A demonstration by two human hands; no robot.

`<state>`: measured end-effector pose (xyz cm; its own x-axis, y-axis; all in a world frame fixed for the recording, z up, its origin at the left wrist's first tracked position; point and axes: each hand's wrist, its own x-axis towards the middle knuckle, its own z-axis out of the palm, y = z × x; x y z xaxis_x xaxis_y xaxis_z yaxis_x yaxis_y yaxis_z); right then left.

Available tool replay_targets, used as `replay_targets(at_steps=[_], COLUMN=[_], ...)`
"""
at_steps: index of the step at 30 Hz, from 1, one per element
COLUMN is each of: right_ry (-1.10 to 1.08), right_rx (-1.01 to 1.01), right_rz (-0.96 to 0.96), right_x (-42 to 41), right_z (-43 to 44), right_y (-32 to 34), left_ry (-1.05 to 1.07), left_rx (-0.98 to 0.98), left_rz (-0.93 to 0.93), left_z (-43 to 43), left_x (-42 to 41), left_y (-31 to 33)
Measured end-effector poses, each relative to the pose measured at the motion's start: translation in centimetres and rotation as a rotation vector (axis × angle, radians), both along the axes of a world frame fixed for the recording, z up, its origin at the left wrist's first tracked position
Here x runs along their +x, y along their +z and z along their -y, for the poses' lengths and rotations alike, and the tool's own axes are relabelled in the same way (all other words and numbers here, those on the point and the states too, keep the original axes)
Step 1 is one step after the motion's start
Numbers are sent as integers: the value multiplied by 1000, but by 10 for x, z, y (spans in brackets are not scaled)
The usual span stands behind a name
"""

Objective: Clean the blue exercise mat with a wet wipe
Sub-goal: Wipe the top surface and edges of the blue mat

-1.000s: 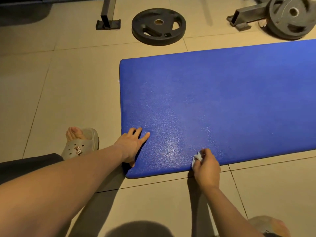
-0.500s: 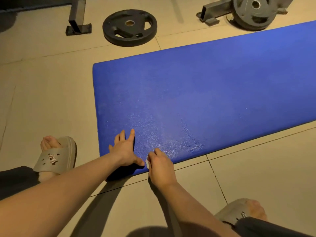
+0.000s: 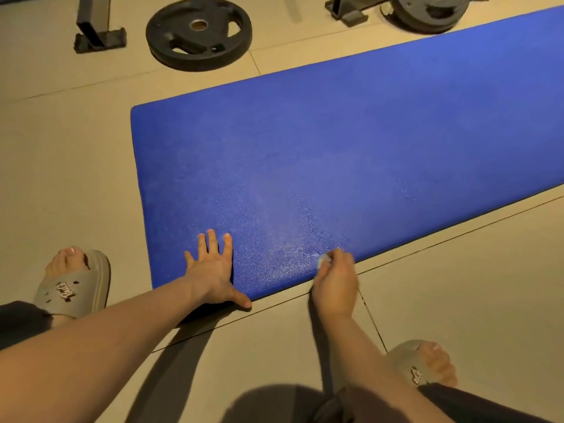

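Two hands work at the near edge of the blue exercise mat (image 3: 351, 132), which lies flat on the tiled floor (image 3: 61, 166) and runs off toward your upper right, past the frame. Your left hand (image 3: 213, 271) rests palm-down on the mat's near-left corner. Its fingers are straight and fanned, its thumb stretches along the near edge, and it grasps nothing. Your right hand (image 3: 335, 279) sits just to the right of it at the same edge, with its fingers curled in around a small bunched wet wipe (image 3: 322, 261). You hold the wipe against the mat right by the rim, and only a pale bit of it shows past your knuckles. A damp patch (image 3: 293, 239) glistens on the blue surface between your hands and a little beyond them.

Past the mat's far-left corner a black weight plate (image 3: 198, 32) lies flat on the tiles, with a grey post (image 3: 96, 29) on a dark foot to its left. A second plate (image 3: 427, 13) is partly cut off at the top right. Your left slipper (image 3: 76, 288) stands on the floor beside the mat's short end, and your right slipper (image 3: 415, 364) is near the bottom, behind your right forearm.
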<state>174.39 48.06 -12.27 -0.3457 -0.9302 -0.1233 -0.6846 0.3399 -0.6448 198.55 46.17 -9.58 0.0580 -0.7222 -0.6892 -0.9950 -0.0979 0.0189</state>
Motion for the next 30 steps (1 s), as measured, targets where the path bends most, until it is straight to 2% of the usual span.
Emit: replay_targets(at_steps=[2, 6, 8, 13, 17, 20, 23, 26, 28, 30], right_ry=[166, 424, 395, 62, -136, -49, 229, 407, 411, 273], right_rx=[0, 0, -12, -1, 107, 108, 65, -18, -5, 13], right_rz=[38, -58, -101, -258, -204, -161, -109, -161, -226, -267], right_x=[41, 75, 53, -41, -66, -18, 43, 50, 24, -14], right_z=[-17, -31, -19, 35, 50, 28, -6, -14, 1, 22], right_y=[1, 6, 7, 5, 7, 8, 8, 5, 3, 9], left_ry=[2, 32, 43, 97, 113, 119, 135, 131, 122, 111], left_rx=[18, -23, -34, -42, -24, -8, -17, -41, -42, -28], left_rz=[-4, 33, 48, 35, 29, 33, 24, 28, 28, 43], left_z=[6, 8, 7, 7, 8, 10, 9, 8, 9, 10], left_x=[0, -10, -15, -20, -22, -24, -23, -21, -20, -22], left_y=[6, 8, 5, -1, -2, -1, -3, -4, -4, -2])
